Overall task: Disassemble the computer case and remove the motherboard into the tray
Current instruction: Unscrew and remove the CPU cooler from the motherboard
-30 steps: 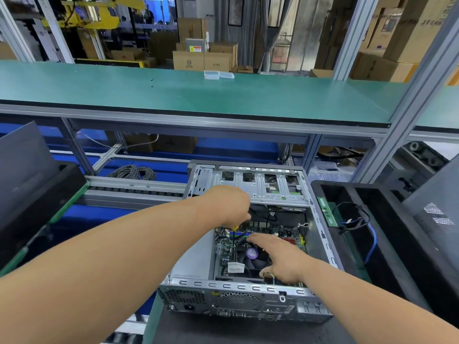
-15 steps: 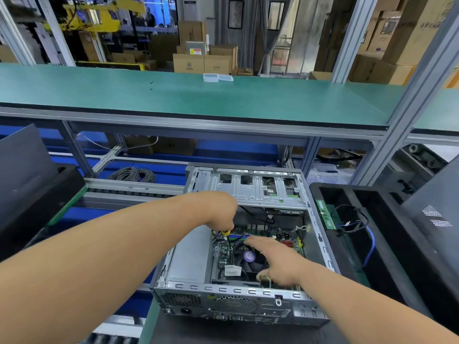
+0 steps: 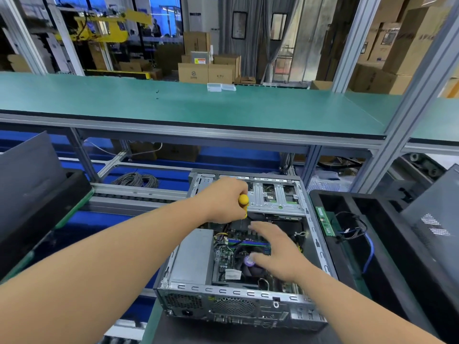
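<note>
My left hand [image 3: 224, 199] has lifted up toward 12 o'clock since a second ago, so the yellow screwdriver [image 3: 244, 201] handle now shows clear of my fist, and my right hand [image 3: 274, 252] has gone from pointing one finger at the board to spreading flat over it. The left grips the screwdriver, shaft aimed down into the case [image 3: 238, 306]; the right is open, fingers straight, over the fan at the case's middle. The side panel is already off and the inside is bare to view. The motherboard [image 3: 227, 259] still sits in the case floor with cables running across it, so I judge screws and leads remain to clear. The tray [image 3: 323, 194], at 3 o'clock just beside the case, holds a green card [image 3: 325, 220] and loose cables [image 3: 355, 227], no board yet
</note>
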